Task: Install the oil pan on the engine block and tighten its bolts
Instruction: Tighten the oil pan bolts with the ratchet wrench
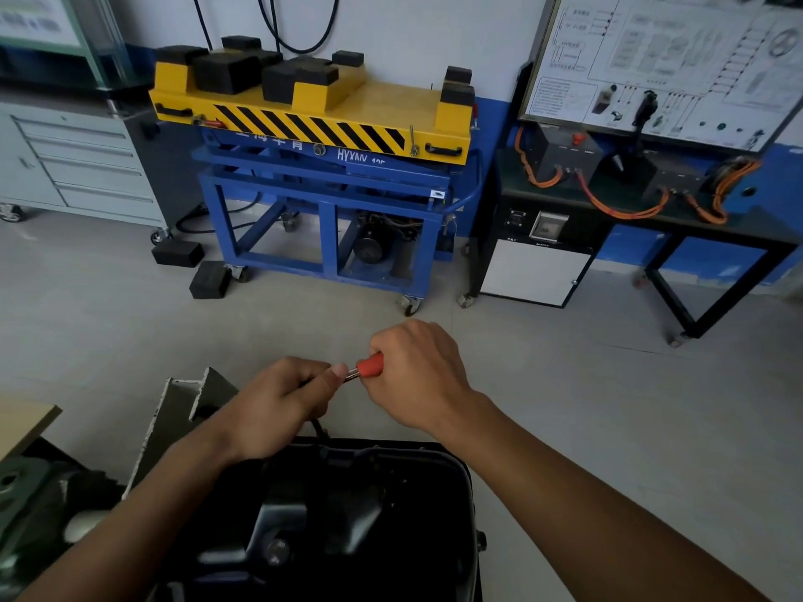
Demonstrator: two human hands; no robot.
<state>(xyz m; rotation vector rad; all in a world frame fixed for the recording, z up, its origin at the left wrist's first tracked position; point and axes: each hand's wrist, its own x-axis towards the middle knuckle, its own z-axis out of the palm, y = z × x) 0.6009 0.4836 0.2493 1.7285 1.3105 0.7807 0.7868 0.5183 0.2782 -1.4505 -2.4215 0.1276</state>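
Oil pan (373, 506): black, at the near centre of the view, seated upside down on what looks like the engine block; its rounded rim runs along the far and right edges. A grey bracket with a bolt head sits on it in the near part.

Engine block: barely shown; a grey-green casting (30, 506) at the near left may belong to it or to its stand, I cannot tell which.

Tool (369, 368): a driver-type wrench with an orange-red handle and a bright metal shank, held level above the pan's far rim, with a dark stem dropping from the left end toward the rim.

Right hand (417, 375): clenched around the orange-red handle, knuckles up.

Left hand (278, 404): fingers pinched on the shank and the dark stem just left of the handle, steadying it.

Step in hand: judged to be the bolt tightening, working a bolt at the far edge of the pan; the bolt itself and the tool tip are hidden behind the left hand.

Next move calls for: keeping the stem square on the bolt head while the right hand turns the handle, the left guiding; then shifting to the neighbouring bolt along the rim.

Progress: the pan is already in place; how many bolts are snug cannot be told.

Surroundings: a yellow and blue lift trolley (321, 167) stands far beyond, well apart from the work.
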